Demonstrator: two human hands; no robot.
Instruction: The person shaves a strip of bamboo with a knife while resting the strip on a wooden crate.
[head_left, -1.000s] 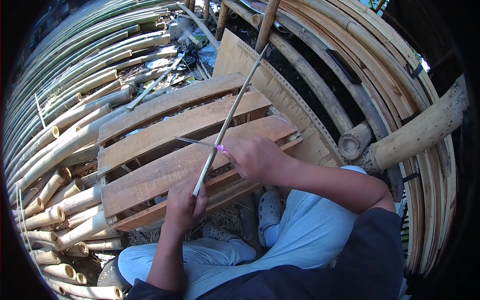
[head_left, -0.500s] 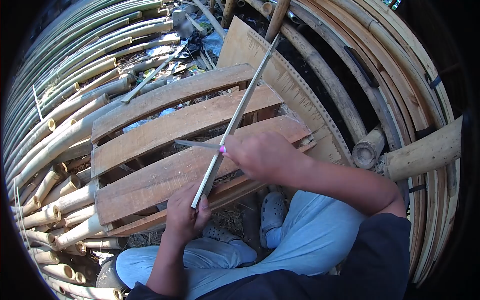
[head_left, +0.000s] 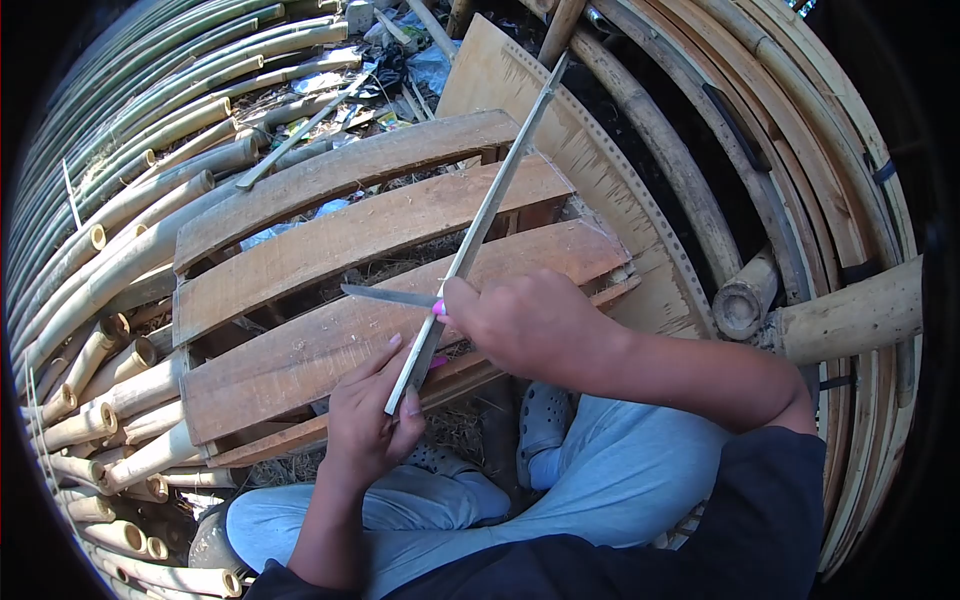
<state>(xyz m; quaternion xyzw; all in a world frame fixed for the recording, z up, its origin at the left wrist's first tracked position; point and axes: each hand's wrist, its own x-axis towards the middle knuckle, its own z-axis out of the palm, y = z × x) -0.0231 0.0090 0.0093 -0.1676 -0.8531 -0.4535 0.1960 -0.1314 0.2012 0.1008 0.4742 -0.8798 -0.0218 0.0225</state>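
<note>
A long, narrow bamboo strip [head_left: 490, 206] runs slantwise over the slatted wooden bench, its lower end in my left hand [head_left: 363, 420]. The thumb is on one side of that end and the fingers, partly stretched, are on the other. My right hand [head_left: 530, 322] is closed round a knife [head_left: 385, 295] with some pink at the handle end. Its blade points left and crosses the strip just above my left hand. Most of the handle is hidden in my fist. A second bit of pink shows below my right hand, too small to name.
Beneath the strip stands the slatted wooden bench [head_left: 300, 270]. Many bamboo poles [head_left: 150, 380] lie stacked at the left. On the right are a plywood sheet [head_left: 600, 190], a thick bamboo post [head_left: 850, 320] and long curved-looking boards [head_left: 820, 190]. Litter [head_left: 395, 70] covers the ground behind.
The fingers of my left hand have loosened and stretched up along the strip. My right hand and the knife have stayed at nearly the same place on it. The view has shifted slightly.
</note>
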